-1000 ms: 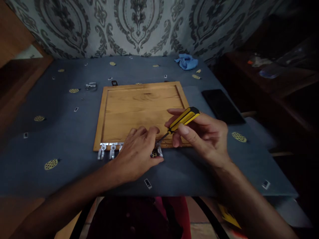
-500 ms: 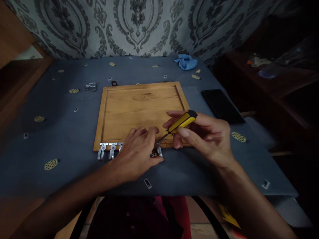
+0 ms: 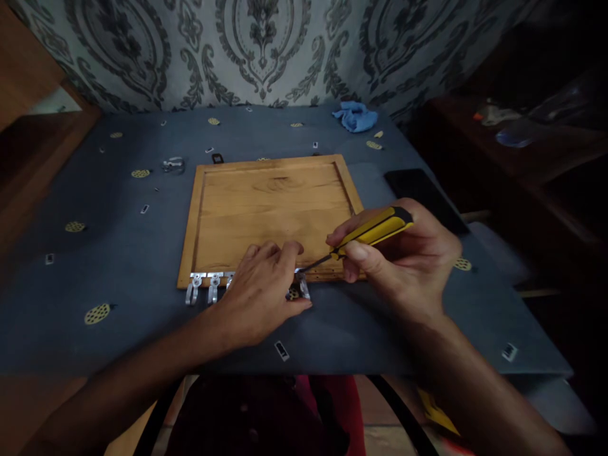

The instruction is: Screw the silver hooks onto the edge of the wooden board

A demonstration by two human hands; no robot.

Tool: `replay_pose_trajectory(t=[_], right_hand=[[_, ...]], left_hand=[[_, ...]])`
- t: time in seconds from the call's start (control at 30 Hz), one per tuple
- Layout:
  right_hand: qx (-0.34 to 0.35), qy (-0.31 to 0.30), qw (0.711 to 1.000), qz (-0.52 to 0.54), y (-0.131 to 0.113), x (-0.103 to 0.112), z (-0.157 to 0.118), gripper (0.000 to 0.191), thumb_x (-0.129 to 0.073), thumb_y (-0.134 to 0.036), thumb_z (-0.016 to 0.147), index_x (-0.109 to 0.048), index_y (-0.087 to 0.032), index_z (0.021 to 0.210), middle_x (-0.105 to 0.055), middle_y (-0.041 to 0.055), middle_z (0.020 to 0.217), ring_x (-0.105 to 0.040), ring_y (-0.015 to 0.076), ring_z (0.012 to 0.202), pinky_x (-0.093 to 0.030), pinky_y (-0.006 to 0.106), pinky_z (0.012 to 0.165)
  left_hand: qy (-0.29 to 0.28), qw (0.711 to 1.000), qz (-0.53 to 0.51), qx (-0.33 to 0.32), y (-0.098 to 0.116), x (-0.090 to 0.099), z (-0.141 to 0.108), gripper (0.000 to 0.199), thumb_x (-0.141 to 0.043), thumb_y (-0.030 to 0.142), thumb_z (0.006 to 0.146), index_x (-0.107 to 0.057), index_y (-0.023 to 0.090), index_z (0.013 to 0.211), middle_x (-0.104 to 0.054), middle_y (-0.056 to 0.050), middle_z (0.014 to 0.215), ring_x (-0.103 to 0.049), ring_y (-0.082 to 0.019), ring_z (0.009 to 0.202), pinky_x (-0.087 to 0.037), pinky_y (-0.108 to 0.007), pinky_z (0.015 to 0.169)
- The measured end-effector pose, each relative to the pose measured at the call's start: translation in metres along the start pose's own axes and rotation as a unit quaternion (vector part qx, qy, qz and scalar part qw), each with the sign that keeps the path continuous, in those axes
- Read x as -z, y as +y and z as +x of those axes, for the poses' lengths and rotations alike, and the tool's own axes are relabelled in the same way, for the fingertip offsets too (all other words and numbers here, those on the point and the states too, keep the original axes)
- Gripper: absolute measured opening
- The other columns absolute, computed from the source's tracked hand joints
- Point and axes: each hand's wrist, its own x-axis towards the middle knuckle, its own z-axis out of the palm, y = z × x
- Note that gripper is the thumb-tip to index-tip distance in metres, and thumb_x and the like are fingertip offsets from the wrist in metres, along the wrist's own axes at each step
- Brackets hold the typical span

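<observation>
A framed wooden panel (image 3: 275, 215) lies flat on the blue cloth. Along its near edge sit several metal hinges (image 3: 214, 286). My left hand (image 3: 263, 285) rests over that edge, its fingers curled and thumb spread, at the rightmost hinge (image 3: 304, 288); how firmly it grips the hinge is partly hidden. My right hand (image 3: 399, 259) is closed on a yellow and black screwdriver (image 3: 373, 231). The screwdriver slants down to the left, its tip at the hinge beside my left fingers.
Loose metal hinge parts (image 3: 173, 165) lie beyond the panel's left corner. A black phone-like object (image 3: 425, 199) is to the right. A crumpled blue cloth (image 3: 355, 117) lies at the back. Patterned fabric (image 3: 263, 50) hangs behind the table (image 3: 118, 253).
My right hand has moved to the right, and the screwdriver leans lower, with its handle farther right. My left hand has stayed in place.
</observation>
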Motion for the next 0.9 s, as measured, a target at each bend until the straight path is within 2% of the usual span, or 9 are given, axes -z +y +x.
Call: replay_pose_trajectory(t=[0.2,0.6,0.67,0.8,0.9], right_hand=[[-0.019,-0.033,0.999,-0.002,0.0031,0.0,-0.0001,0.027,-0.082,-0.038,0.078,-0.059,-0.024,0.075,-0.073,-0.0005,0.079,-0.056,0.009,0.04,-0.047,0.026,0.035],[-0.025,-0.037,0.999,0.011,0.0044,0.0005,-0.0003,0.024,-0.084,-0.031,0.076,-0.061,-0.023,0.074,-0.072,-0.0002,0.08,-0.058,0.009,0.046,-0.048,0.023,0.037],[-0.032,-0.044,0.998,0.011,0.0036,0.0023,0.0004,0.022,-0.084,-0.032,0.075,-0.064,-0.024,0.078,-0.073,0.0002,0.079,-0.062,0.0111,0.051,-0.049,0.022,0.037],[-0.07,-0.085,0.994,0.001,-0.0004,0.0074,0.0019,0.023,-0.076,-0.039,0.084,-0.073,-0.024,0.1,-0.074,0.0031,0.086,-0.065,0.0121,0.054,-0.056,0.024,0.045],[-0.076,-0.091,0.993,0.0,-0.0018,0.0085,0.0027,0.02,-0.077,-0.038,0.083,-0.075,-0.023,0.096,-0.075,0.0032,0.09,-0.062,0.0093,0.048,-0.056,0.023,0.044]], left_hand=[[-0.003,1.0,-0.005,0.001,0.001,0.0003,0.0007,0.045,-0.079,0.028,0.077,-0.047,0.022,0.108,-0.066,-0.005,0.105,-0.06,-0.029,0.107,-0.046,-0.044,0.092],[-0.005,1.0,-0.006,0.0,0.0012,0.0007,0.001,0.044,-0.079,0.027,0.077,-0.047,0.022,0.107,-0.067,-0.005,0.106,-0.06,-0.029,0.107,-0.046,-0.044,0.092],[-0.004,1.0,-0.005,0.0,0.0008,0.0007,0.0006,0.044,-0.079,0.027,0.077,-0.047,0.022,0.107,-0.067,-0.005,0.106,-0.06,-0.029,0.107,-0.046,-0.044,0.092],[-0.001,1.0,-0.002,-0.002,0.0002,0.0,0.001,0.045,-0.08,0.027,0.076,-0.046,0.022,0.106,-0.067,-0.006,0.108,-0.06,-0.029,0.106,-0.047,-0.044,0.091],[-0.001,1.0,-0.001,-0.005,0.0,-0.0007,0.0015,0.044,-0.08,0.027,0.076,-0.047,0.022,0.105,-0.067,-0.006,0.106,-0.06,-0.029,0.106,-0.047,-0.044,0.091]])
